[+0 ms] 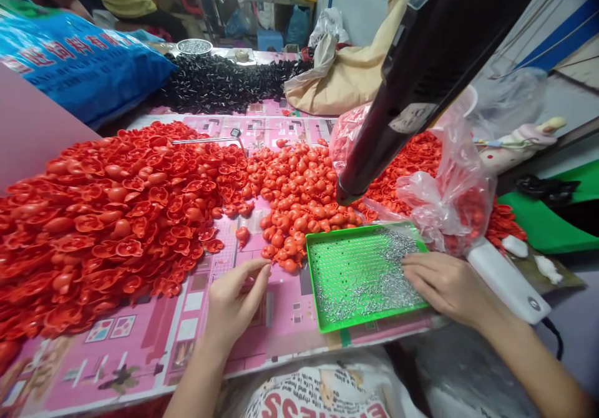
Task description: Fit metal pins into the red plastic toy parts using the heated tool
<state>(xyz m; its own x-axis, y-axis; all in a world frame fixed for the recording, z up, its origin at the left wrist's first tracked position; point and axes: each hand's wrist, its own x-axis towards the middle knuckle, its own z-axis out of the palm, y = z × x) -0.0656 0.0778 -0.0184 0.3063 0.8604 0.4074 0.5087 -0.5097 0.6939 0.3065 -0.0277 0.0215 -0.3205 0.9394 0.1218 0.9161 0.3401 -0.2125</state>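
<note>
Looking down from my head, my right hand (444, 287) lies open and relaxed, fingers spread a little, resting flat on the far right corner of a green perforated tray (374, 318), not gripping anything. Tiny silver metal pins (393, 287) are scattered under and just ahead of those fingers, many lying loose across the tray and others sitting in its holes.

My left hand (234, 302) is just left of the tray, off it, curled with the thumb and fingertips (266, 269) pinched together. Whether something small sits between them, I can't tell.

Just ahead of my left hand, a lone red plastic piece (242, 236) sits apart, at the edge of a heap of rounded red plastic pieces (299, 199). Further left is a much bigger heap of flatter red plastic pieces (107, 231). Both lie on pink printed paper (140, 349) covering the table. A long L-shaped steel rod (210, 140) lies on the far edge of the bigger heap.

Beyond my right hand, a clear plastic bag of red parts (449, 199) slumps against the tray's far corner, and a white handheld device (508, 281) lies just to the right. Far ahead of both hands are a long pile of black pieces (219, 84) and a metal bowl of pins (194, 47).
</note>
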